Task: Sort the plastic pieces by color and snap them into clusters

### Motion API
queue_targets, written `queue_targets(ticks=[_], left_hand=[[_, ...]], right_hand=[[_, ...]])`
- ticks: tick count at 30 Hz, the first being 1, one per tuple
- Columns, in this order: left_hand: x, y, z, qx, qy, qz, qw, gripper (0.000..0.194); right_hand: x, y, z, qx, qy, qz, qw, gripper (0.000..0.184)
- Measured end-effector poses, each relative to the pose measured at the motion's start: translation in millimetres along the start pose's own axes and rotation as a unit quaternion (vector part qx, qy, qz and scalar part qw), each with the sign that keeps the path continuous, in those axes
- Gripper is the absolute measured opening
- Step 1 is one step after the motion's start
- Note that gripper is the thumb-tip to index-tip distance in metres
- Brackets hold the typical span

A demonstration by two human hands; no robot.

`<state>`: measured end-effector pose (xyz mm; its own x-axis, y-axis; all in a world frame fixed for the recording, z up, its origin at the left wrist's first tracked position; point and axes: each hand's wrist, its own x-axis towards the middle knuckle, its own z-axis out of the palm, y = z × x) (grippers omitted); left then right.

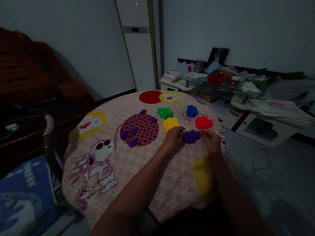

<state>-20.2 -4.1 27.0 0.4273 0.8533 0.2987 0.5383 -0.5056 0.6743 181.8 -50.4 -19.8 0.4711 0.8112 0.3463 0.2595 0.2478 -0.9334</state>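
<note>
A tight cluster of purple round-topped pegs (191, 136) stands on the tablecloth between my two hands. My left hand (173, 138) presses its closed fingertips to the cluster's left end. At the right end, thumb and fingers of my right hand (211, 140) pinch together against the outer pegs. Just beyond my left hand are yellow pegs (171, 123), with green pegs (164, 112) behind them. Red pegs (204, 122) sit beyond my right hand, and blue pegs (192, 111) farther back. Several small purple blocks (133, 130) lie scattered to the left, around a printed dark pink circle.
The round table wears a patterned cloth (162, 169). A chair with a blue cover (18, 196) stands at the left, before a wooden bench (18, 78). Beyond the table's right edge, a low cabinet (268, 123) carries papers, a red bowl (215, 78) and clutter.
</note>
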Motion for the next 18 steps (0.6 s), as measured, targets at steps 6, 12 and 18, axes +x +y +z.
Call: queue_targets(ticks=[6, 12, 18], left_hand=[[27, -36, -53.4, 0.055, 0.184, -0.067, 0.979, 0.033], [57, -104, -91.3, 0.137, 0.217, -0.162, 0.953, 0.051], [86, -143, -100.6, 0.206, 0.163, -0.209, 0.942, 0.063]], right_hand=[[-1, 2, -1, -0.001, -0.013, -0.003, 1.0, 0.033], [-2, 7, -1, 0.008, 0.023, -0.011, 1.0, 0.029], [-1, 11, -2, 0.034, 0.096, 0.013, 0.995, 0.028]])
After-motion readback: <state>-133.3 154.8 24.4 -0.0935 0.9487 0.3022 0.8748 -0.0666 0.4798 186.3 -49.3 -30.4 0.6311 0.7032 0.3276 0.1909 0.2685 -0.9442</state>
